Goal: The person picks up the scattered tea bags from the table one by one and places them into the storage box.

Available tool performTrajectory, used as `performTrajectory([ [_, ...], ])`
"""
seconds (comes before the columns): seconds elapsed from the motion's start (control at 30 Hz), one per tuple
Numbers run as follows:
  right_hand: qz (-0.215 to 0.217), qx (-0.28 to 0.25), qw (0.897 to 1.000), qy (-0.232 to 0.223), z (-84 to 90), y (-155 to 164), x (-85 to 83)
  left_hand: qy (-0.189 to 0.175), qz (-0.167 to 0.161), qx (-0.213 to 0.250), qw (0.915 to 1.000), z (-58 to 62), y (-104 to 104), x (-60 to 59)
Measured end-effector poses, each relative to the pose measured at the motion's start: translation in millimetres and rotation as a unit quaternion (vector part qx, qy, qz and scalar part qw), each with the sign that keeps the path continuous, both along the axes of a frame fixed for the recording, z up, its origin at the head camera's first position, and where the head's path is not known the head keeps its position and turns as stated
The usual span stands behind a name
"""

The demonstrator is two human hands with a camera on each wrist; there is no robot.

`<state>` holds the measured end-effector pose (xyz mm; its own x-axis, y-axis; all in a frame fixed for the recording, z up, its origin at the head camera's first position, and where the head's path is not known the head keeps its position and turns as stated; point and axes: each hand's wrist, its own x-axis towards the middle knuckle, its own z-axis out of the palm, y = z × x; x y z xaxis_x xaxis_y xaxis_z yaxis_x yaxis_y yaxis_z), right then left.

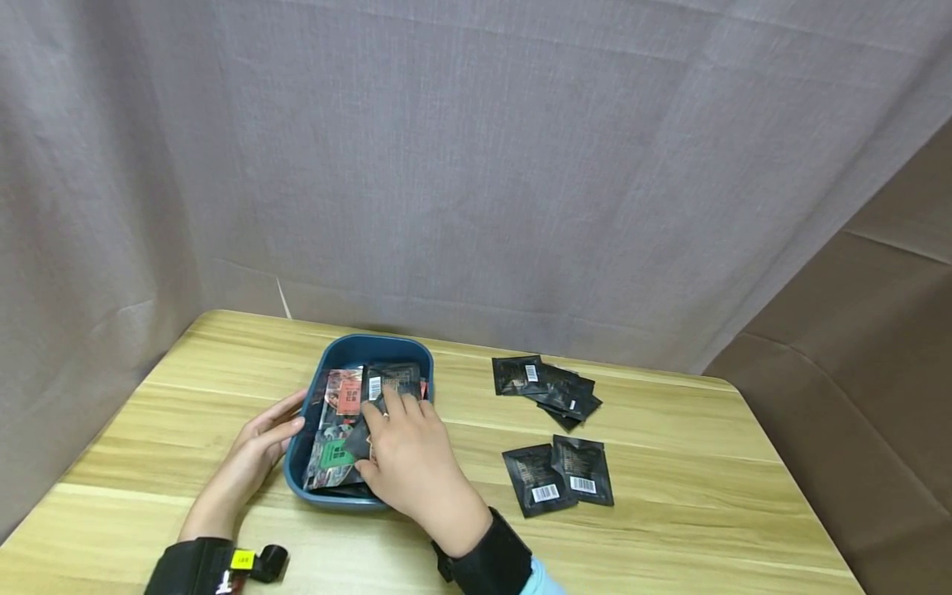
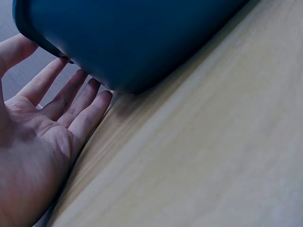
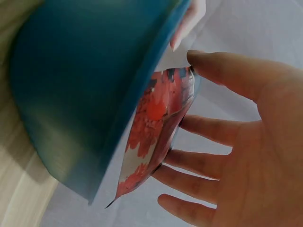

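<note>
A dark blue tray [image 1: 379, 340] stands on the wooden table and holds several foil packets, some black, some red or green. My left hand [image 1: 256, 442] lies flat beside the tray's left wall [image 2: 142, 38], with its straight fingers [image 2: 71, 99] touching it. My right hand [image 1: 409, 459] reaches over the tray's near rim, fingers spread and resting on a black packet [image 1: 392, 382] with a barcode. In the right wrist view the thumb [image 3: 208, 64] touches the top corner of a red-patterned packet [image 3: 156, 127] that leans against the tray [image 3: 75, 104].
Several black packets [image 1: 549, 387] lie in a loose pile right of the tray, and two more [image 1: 558, 478] lie side by side nearer me. A grey curtain hangs behind the table [image 1: 669, 529]. The table's right edge is close to a brown surface.
</note>
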<state>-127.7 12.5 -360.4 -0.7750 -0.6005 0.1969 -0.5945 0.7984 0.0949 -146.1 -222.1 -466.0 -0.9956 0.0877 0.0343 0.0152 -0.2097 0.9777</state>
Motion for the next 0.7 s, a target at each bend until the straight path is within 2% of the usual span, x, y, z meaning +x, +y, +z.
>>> performTrajectory([
  [0.3,0.018,0.014,1.0,-0.009,-4.7,-7.5,4.3,0.008,-0.005,0.0,1.0,-2.0,-0.8,-1.0],
  [0.53,0.017,0.022,0.999,-0.022,-6.4,-10.4,6.3,0.0,-0.002,-0.01,0.9999,-1.8,-1.1,-1.2],
  [0.7,0.019,0.004,1.0,-0.018,-8.3,-3.3,7.9,0.0,0.003,-0.006,1.0,-1.8,-0.6,-1.1],
])
